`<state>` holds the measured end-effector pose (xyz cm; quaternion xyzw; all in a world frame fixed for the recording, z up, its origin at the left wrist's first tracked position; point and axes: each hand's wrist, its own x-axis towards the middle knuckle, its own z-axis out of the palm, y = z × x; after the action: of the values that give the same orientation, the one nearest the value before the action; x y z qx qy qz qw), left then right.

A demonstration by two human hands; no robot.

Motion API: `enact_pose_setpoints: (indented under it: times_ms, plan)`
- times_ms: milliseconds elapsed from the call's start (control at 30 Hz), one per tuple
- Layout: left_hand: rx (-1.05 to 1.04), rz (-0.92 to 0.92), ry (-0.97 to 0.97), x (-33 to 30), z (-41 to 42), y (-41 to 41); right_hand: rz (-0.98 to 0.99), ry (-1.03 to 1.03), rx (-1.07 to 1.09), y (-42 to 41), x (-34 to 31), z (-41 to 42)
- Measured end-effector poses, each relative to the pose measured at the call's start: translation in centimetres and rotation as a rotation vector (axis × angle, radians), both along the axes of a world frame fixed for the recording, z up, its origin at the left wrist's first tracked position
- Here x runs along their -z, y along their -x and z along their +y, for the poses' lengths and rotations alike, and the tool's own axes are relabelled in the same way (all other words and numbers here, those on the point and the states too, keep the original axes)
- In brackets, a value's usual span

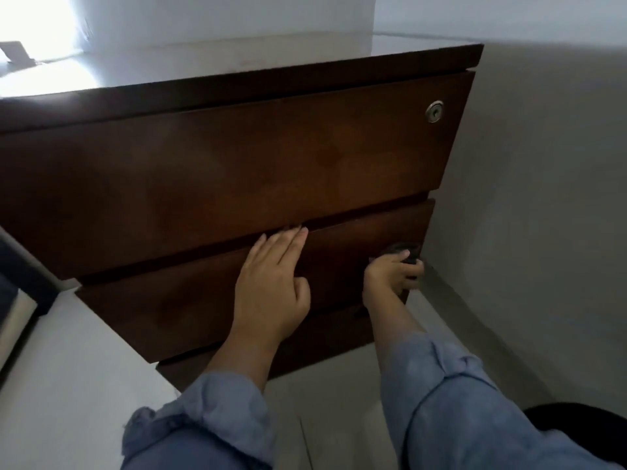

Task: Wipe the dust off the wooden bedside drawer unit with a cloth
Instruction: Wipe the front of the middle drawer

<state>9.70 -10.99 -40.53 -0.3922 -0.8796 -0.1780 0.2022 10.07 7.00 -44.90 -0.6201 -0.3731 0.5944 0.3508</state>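
Note:
The dark wooden bedside drawer unit (210, 164) fills the middle of the view, with three stacked drawer fronts and a round metal lock (434, 111) at the top right. My left hand (271, 286) lies flat on the middle drawer front, its fingertips at the gap under the top drawer. My right hand (393, 276) is closed around a dark cloth (409, 254) pressed against the right end of the middle drawer. Most of the cloth is hidden by my fingers.
A grey wall (543, 198) stands close to the right side of the unit, with a narrow gap. Pale floor (84, 385) spreads below. A dark bed edge (20, 276) shows at the left. A black object (583, 415) sits at the lower right corner.

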Motion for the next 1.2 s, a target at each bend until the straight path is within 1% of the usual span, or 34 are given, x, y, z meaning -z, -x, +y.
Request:
enact_pose_setpoints:
  times_ms: [67,133,167,233,300,333,367,433,500,567,667,767,867,967,1000,1067,1133,1200]
  plan:
    - [-0.002,-0.018,-0.008,0.0,-0.2,0.1,0.107,0.117,-0.058,-1.4,1.2,1.5]
    - [0.003,-0.026,-0.006,-0.2,-0.4,0.2,0.205,0.157,-0.069,-2.3,1.6,2.4]
    - [0.007,-0.032,-0.007,-0.2,-0.4,0.1,0.198,0.114,-0.029,-2.4,0.7,2.4]
    - [0.005,-0.041,-0.019,-0.1,-0.5,0.0,0.197,-0.064,0.118,-1.7,-1.6,2.3]
    - [0.000,-0.044,-0.033,-0.1,-0.2,-0.2,0.151,-0.289,0.081,-0.8,-4.4,1.7]
    - [0.003,-0.042,-0.040,-0.1,-0.1,-0.1,0.143,-0.348,0.061,-0.4,-5.3,1.6]
    - [0.009,-0.039,-0.049,-0.1,0.0,-0.1,0.130,-0.350,0.054,-0.1,-5.6,1.9]
    - [0.013,-0.036,-0.057,-0.1,0.0,-0.1,0.098,-0.305,0.062,0.0,-4.8,2.9]
    - [0.012,-0.030,-0.064,0.0,0.1,0.0,0.079,-0.210,0.064,-0.2,-2.9,4.2]
    - [0.012,-0.027,-0.083,0.2,0.3,0.1,0.081,-0.091,0.032,-0.8,-0.6,5.5]
    - [0.031,-0.012,-0.113,0.2,0.5,0.2,0.099,0.029,-0.037,-1.8,2.4,6.6]
    - [0.050,-0.004,-0.141,0.4,0.6,0.4,0.125,0.110,-0.014,-1.8,4.6,5.4]
    - [0.058,0.006,-0.156,0.5,0.6,0.5,0.135,0.127,-0.020,-1.2,5.1,2.3]
    - [0.054,0.009,-0.156,0.7,0.7,0.6,0.204,0.225,-0.161,-0.8,5.9,-2.6]
    - [0.048,0.006,-0.141,0.7,0.7,0.6,0.210,0.252,-0.240,-0.8,6.1,-4.3]
    - [0.036,0.002,-0.086,0.5,0.7,0.3,0.159,0.257,-0.459,-1.1,7.0,-6.6]
    - [0.037,-0.004,-0.024,0.3,0.6,-0.1,0.133,0.277,-0.668,-1.9,7.1,-7.2]
    - [0.048,0.020,0.035,0.4,-0.5,-0.9,0.168,0.332,-0.806,-3.4,5.8,-7.3]
